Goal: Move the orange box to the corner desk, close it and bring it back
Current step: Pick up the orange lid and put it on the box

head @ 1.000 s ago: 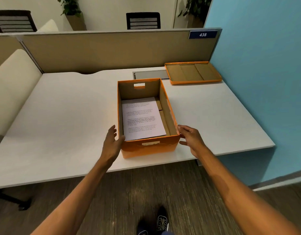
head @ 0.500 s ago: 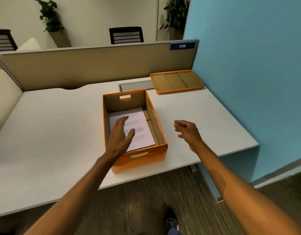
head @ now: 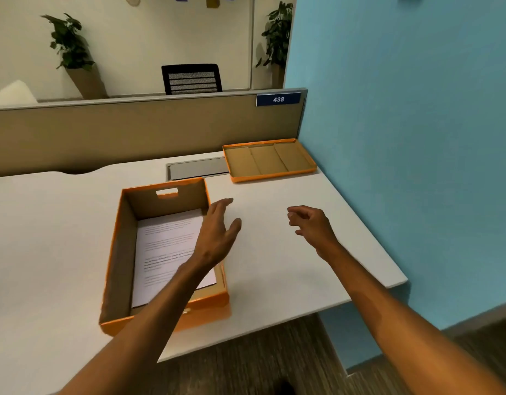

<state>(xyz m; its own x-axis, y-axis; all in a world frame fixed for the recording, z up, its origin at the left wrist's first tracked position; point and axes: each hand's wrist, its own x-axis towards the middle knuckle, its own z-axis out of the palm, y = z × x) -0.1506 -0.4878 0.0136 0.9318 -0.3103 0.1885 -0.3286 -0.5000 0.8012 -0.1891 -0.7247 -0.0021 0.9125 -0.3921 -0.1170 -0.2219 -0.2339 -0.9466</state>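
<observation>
The orange box [head: 119, 269] stands open on the white desk [head: 288, 269], near its front edge, with printed sheets of paper [head: 167, 246] lying inside. Its orange lid [head: 270, 160] lies upside down in the far right corner of the desk, against the blue wall. My left hand [head: 217, 232] hovers over the box's right rim, fingers spread, holding nothing. My right hand [head: 311, 226] is in the air to the right of the box, between box and lid, fingers loosely curled and empty.
A beige partition [head: 126, 132] with a "438" sign [head: 278, 99] borders the desk's far side, and a blue wall [head: 417, 138] its right side. A grey cable hatch [head: 199, 168] sits beside the lid. A black chair [head: 192, 78] and potted plants stand beyond the partition.
Both hands have let go of the box's front corners and moved forward and right, towards the lid. The box has stayed on the desk. My view has shifted up and right.
</observation>
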